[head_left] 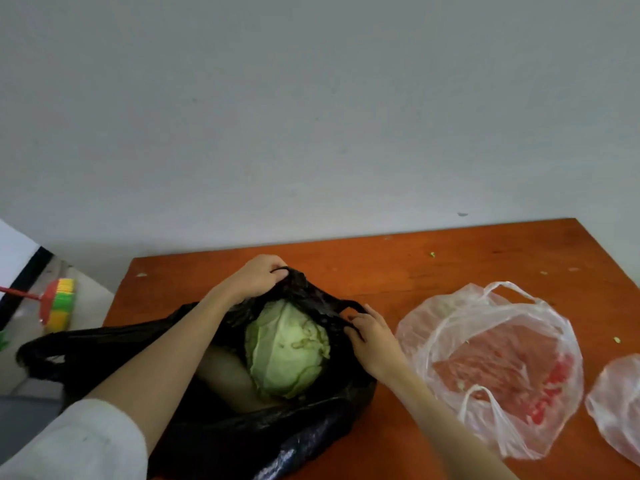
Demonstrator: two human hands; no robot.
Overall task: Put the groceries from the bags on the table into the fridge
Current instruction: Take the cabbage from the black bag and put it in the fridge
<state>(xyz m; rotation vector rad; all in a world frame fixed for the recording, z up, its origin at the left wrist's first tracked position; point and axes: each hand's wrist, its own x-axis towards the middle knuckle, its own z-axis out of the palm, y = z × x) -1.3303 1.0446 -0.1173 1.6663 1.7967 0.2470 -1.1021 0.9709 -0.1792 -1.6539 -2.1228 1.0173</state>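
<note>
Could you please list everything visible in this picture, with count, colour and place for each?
Black plastic bag: one, black, near left part of the table, mouth pulled open.
Round green cabbage: one, pale green, inside the black plastic bag.
Clear plastic bags: two, see-through; one right of the black bag with red contents, one at the right edge.
Wooden table: one, orange-brown, against the wall, with small green scraps on it.
Broom: one, red, yellow and green, on the floor to the left.
Wall: one, grey-white, behind the table.
Hands: two; left hand grips the bag's far rim, right hand grips its right rim.
Sleeve: one, white, lower left.
</note>
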